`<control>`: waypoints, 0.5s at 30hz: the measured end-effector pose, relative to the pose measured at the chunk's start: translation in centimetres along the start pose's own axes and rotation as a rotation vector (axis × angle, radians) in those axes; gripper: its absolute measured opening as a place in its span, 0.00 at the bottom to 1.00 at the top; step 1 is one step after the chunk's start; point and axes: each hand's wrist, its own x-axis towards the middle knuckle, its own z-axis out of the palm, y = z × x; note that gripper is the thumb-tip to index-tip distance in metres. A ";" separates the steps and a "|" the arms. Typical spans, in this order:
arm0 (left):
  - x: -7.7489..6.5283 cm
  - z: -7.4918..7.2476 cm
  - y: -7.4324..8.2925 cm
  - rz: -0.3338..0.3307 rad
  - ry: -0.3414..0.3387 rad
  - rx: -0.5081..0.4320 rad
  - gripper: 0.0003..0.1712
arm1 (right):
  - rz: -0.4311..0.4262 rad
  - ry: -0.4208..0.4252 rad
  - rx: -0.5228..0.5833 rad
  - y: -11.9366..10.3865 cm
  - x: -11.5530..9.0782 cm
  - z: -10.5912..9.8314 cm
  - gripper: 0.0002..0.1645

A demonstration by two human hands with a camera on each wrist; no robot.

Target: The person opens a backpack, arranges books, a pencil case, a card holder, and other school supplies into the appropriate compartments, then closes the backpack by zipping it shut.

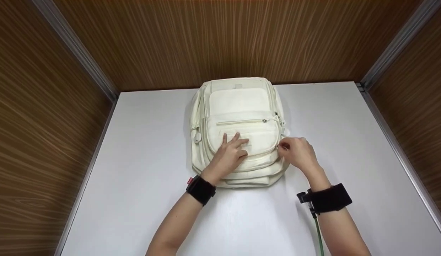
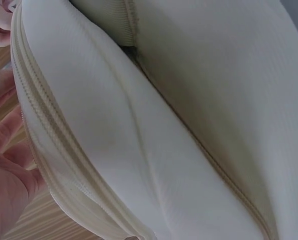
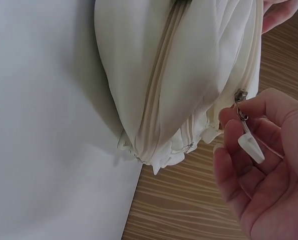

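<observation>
A cream backpack (image 1: pixel 240 101) lies front side up on the white table. On its lower front pocket rests my left hand (image 1: pixel 228 157), its fingers spread; the left wrist view shows that hand (image 2: pixel 11 182) beyond a curved zipper (image 2: pixel 53 120). At the pack's right side my right hand (image 1: pixel 299 153) pinches a zipper slider. Seen from the right wrist, thumb and forefinger meet at the metal slider (image 3: pixel 240 95), while its white pull tab (image 3: pixel 251 147) hangs in front of the curled fingers. A short horizontal zipper (image 1: pixel 241 122) on the front is closed.
Under the backpack is a white tabletop (image 1: pixel 145 153). Wood-grain panels (image 1: pixel 213 42) stand behind and at both sides, with metal strips (image 1: pixel 76 46) at the corners. Black bands (image 1: pixel 328 199) wrap both wrists, and a green cable (image 1: pixel 319 236) trails from the right one.
</observation>
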 end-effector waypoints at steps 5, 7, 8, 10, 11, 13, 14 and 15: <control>0.0 -0.1 0.0 0.004 -0.005 -0.022 0.04 | 0.029 0.028 -0.011 0.8 1.2 -0.1 0.05; 0.0 -0.2 0.0 0.004 -0.012 -0.025 0.05 | 0.040 0.030 -0.014 1.0 1.7 -0.1 0.05; -0.1 -0.3 0.0 0.004 -0.015 -0.026 0.05 | 0.042 0.033 -0.016 1.1 2.0 -0.1 0.05; -0.1 -0.3 0.0 0.004 -0.017 -0.031 0.05 | 0.043 0.043 -0.024 1.2 2.5 -0.1 0.05; -0.1 -0.3 0.0 0.007 -0.016 -0.034 0.05 | 0.040 0.050 -0.027 1.2 2.8 -0.1 0.05; 0.0 -0.3 -0.1 0.016 -0.008 -0.036 0.05 | 0.036 0.068 -0.033 1.3 3.3 0.0 0.06; 0.0 -0.3 -0.1 0.024 -0.001 -0.036 0.06 | 0.035 0.073 -0.035 1.4 3.6 0.0 0.07; -0.1 -0.2 -0.1 0.030 0.006 -0.037 0.06 | 0.034 0.079 -0.037 1.4 3.9 0.1 0.07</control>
